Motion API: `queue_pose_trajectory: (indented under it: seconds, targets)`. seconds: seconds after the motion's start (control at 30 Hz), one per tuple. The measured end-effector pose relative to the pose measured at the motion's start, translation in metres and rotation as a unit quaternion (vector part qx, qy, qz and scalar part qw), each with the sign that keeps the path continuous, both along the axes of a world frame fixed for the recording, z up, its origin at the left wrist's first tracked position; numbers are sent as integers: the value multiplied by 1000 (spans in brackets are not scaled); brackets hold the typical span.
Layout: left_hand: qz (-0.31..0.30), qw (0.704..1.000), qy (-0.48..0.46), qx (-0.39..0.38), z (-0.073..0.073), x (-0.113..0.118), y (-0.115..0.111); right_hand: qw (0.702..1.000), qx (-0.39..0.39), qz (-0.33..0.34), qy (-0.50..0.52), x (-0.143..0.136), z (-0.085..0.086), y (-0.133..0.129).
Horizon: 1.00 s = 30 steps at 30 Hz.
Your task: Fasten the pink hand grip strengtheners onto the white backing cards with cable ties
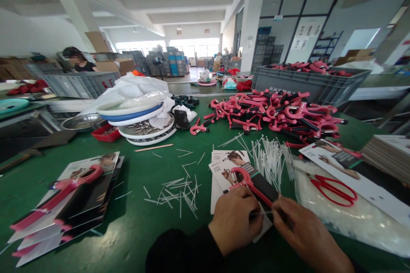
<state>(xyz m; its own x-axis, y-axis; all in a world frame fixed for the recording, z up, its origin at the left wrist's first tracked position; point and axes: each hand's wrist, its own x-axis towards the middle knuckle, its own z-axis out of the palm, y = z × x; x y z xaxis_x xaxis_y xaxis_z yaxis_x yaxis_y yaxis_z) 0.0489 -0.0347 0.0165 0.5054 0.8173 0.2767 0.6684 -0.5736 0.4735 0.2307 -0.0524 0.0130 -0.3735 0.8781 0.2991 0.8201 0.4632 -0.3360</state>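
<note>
One pair of scissors [324, 178] lies on a bag [361, 226]; one pencil [153, 148] and at least three carded hand grips [68, 184] are on the table [134, 239], the heaped ones uncountable. Under the hands, another hand grip [253, 184] lies on a card [221, 175]: left hand [237, 217] curled onto it, right hand [296, 224] seemingly pinching a white tie [267, 213].

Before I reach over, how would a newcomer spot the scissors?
On the green table, find the person's right hand, then the clear plastic bag to its right. The scissors lie on that bag, beside a printed card. Bright red looped handles set them apart from the pale bag and black-and-white card.
</note>
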Motion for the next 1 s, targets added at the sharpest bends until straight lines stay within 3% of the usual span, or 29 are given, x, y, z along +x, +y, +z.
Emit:
queue_pose_trajectory:
  seconds: [0.1, 0.2, 0.33, 0.47, 0.63, 0.73, 0.9, 1.0]
  targets:
    - [-5, 999, -23, -33, -2, 0, 0, 992, -129, 19, -2, -4, 18, 5]
    - [-6, 999, -19, -44, -2, -1, 0, 984, -170, 47, -36, -11, 29, 12]
    - [24, 999, -18, -44, 1, 2, -1, 986, -134, 64, -73, -15, 28, 15]
    - [69, 996, 9, -48, 4, 6, -3, 987, -70, 29, -139, -15, 17, 13]
    - [45, 996, -29, -67, 1, 0, -6, 977, -31, 0, -210, -20, 1, 6]
    - [33, 996, -29, -79, -1, -8, -7, 970, -13, 7, -243, -23, 1, 4]
    - [12, 994, -32, -100, -1, -12, -3, 982, -86, 72, -151, -18, 12, 10]
    - [13, 994, -48, -102, -1, -10, 0, 985, -101, 70, -120, -14, 14, 11]
